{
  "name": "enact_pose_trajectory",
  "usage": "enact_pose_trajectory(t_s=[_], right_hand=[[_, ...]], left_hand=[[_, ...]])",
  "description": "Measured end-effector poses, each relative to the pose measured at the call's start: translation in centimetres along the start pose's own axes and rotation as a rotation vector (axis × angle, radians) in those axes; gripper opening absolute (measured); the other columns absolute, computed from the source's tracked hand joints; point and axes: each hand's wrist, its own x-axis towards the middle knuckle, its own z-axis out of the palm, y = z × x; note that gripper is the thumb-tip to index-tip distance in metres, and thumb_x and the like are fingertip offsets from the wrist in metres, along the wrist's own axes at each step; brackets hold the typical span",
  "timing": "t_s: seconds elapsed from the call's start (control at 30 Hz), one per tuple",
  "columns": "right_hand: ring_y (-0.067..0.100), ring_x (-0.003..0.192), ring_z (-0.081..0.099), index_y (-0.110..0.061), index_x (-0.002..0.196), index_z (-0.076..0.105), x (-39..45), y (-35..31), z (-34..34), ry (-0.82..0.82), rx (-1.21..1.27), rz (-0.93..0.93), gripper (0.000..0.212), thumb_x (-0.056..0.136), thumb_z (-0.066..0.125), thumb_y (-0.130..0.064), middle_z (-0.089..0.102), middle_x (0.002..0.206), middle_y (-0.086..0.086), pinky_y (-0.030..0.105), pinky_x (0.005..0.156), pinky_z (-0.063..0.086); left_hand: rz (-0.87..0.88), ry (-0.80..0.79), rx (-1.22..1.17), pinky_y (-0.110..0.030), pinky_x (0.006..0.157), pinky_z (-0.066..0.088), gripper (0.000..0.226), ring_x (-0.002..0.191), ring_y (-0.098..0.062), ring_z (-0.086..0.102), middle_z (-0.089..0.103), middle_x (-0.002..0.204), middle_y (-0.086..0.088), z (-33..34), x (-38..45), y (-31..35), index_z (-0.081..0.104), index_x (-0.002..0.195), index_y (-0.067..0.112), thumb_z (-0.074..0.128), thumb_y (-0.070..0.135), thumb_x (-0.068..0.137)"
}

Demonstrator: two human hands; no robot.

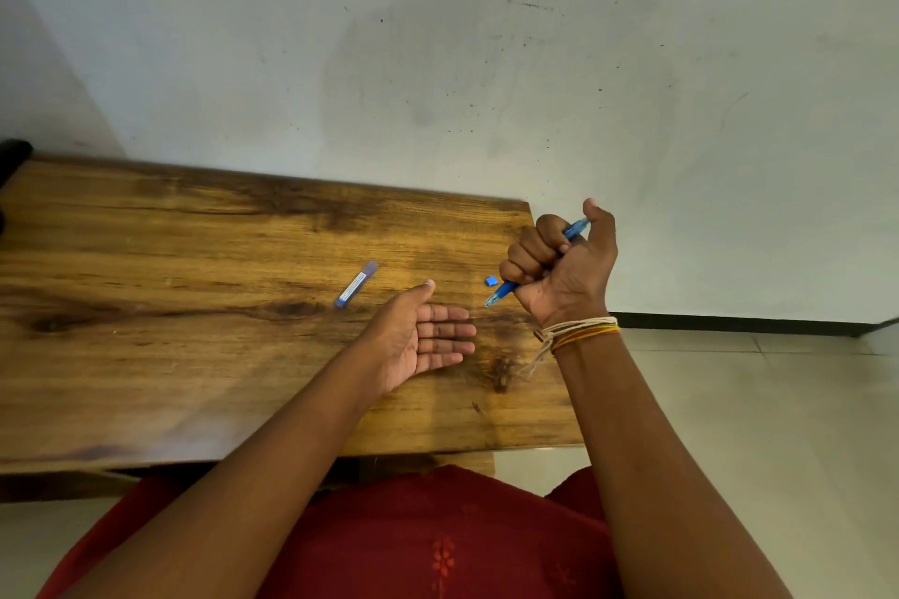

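Head view: right hand (559,268) is fisted round a blue pencil (506,289), four fingers curled over the barrel and thumb set on the top end. The tip pokes out under the fist, pointing down and left, over the table (194,306) near its right edge. It looks raised off the wood. This reads as a clicker grip, thumb placed to press the button, not a writing hold.

Left hand (428,336) lies palm up just left of the tip, fingers straight and together, holding nothing. Cannot tell whether its back rests on the wood. It is likely put there to catch whatever drops from the tip (lead, probably).

Small blue cap (491,280) sits on the table between the hands, just beside the tip and touching neither hand. It probably belongs to the pencil and is parked within reach.

Lead tube (356,285) lies flat and slanted further left, apart from the left thumb. Cannot tell if it is open or closed. The tube is why I read the blue thing as a mechanical pencil and the job as refilling or testing lead. My guess at the step in hand: clicking lead through over the open palm.

Threads (581,331) wrap the right wrist, loose ends hanging toward the table. Red cloth (438,540) at the bottom is the person's lap.

Risk: thin lead could snap, or roll off the right edge.
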Motion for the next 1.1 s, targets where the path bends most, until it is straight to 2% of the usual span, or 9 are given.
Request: enact_pose_trajectory(t_s=[0.1, 0.23, 0.37, 0.5, 0.67, 0.9, 1.1], right_hand=[[0.012, 0.042, 0.007, -0.02, 0.043, 0.027, 0.1, 0.3, -0.4, 0.051, 0.078, 0.024, 0.058, 0.086, 0.031, -0.059, 0.01, 0.047, -0.005, 0.021, 0.045, 0.012], [0.013, 0.043, 0.007, -0.019, 0.041, 0.026, 0.3, 0.7, -1.0, 0.13, 0.183, 0.039, 0.053, 0.085, 0.032, -0.049, 0.009, 0.048, -0.005, 0.02, 0.047, 0.012], [0.012, 0.043, 0.007, -0.019, 0.042, 0.027, 0.4, 0.7, -1.2, 0.152, 0.236, 0.044, 0.058, 0.086, 0.031, -0.055, 0.014, 0.041, -0.005, 0.02, 0.046, 0.013], [0.012, 0.043, 0.007, -0.019, 0.042, 0.027, 0.4, 0.6, -1.1, 0.156, 0.253, 0.044, 0.053, 0.086, 0.033, -0.05, 0.013, 0.043, -0.005, 0.02, 0.047, 0.012], [0.012, 0.043, 0.008, -0.018, 0.041, 0.029, 0.4, 0.7, -1.1, 0.159, 0.274, 0.048, 0.058, 0.088, 0.031, -0.052, 0.021, 0.037, -0.004, 0.02, 0.047, 0.013], [0.013, 0.044, 0.008, -0.019, 0.041, 0.028, 0.4, 0.9, -0.9, 0.155, 0.217, 0.049, 0.058, 0.087, 0.03, -0.054, 0.014, 0.041, -0.005, 0.02, 0.047, 0.012], [0.013, 0.043, 0.008, -0.019, 0.04, 0.03, 0.3, 1.2, -0.7, 0.144, 0.196, 0.048, 0.059, 0.088, 0.029, -0.055, 0.019, 0.038, -0.005, 0.02, 0.046, 0.013]], left_hand=[[0.006, -0.018, -0.003, -0.033, 0.073, 0.057, 0.058, 0.083, -0.027, 0.072, 0.074, 0.096, -0.017, 0.0, -0.1, 0.0, 0.07, 0.098, 0.002, 0.034, 0.048, 0.098], [0.011, -0.051, -0.028, -0.031, 0.069, 0.058, 0.061, 0.083, -0.027, 0.073, 0.074, 0.099, -0.018, -0.1, -0.1, 0.2, 0.071, 0.097, 0.001, 0.033, 0.049, 0.098], [0.013, -0.073, -0.026, -0.03, 0.068, 0.059, 0.062, 0.086, -0.028, 0.073, 0.074, 0.101, -0.017, -0.2, -0.1, 0.3, 0.071, 0.098, 0.002, 0.032, 0.05, 0.097], [0.018, -0.084, -0.032, -0.031, 0.069, 0.059, 0.062, 0.089, -0.029, 0.072, 0.074, 0.102, -0.018, -0.3, -0.2, 0.4, 0.072, 0.098, 0.002, 0.033, 0.051, 0.097], [0.022, -0.099, -0.043, -0.032, 0.07, 0.059, 0.063, 0.09, -0.03, 0.072, 0.073, 0.102, -0.018, -0.3, -0.3, 0.5, 0.072, 0.098, 0.002, 0.032, 0.051, 0.097], [0.027, -0.093, -0.047, -0.03, 0.066, 0.059, 0.063, 0.083, -0.028, 0.073, 0.074, 0.098, -0.018, -0.4, -0.5, 0.6, 0.072, 0.097, 0.001, 0.032, 0.05, 0.097], [0.028, -0.085, -0.044, -0.031, 0.067, 0.059, 0.063, 0.084, -0.028, 0.073, 0.074, 0.1, -0.019, -0.6, -0.7, 0.5, 0.071, 0.099, 0.001, 0.032, 0.05, 0.098]])
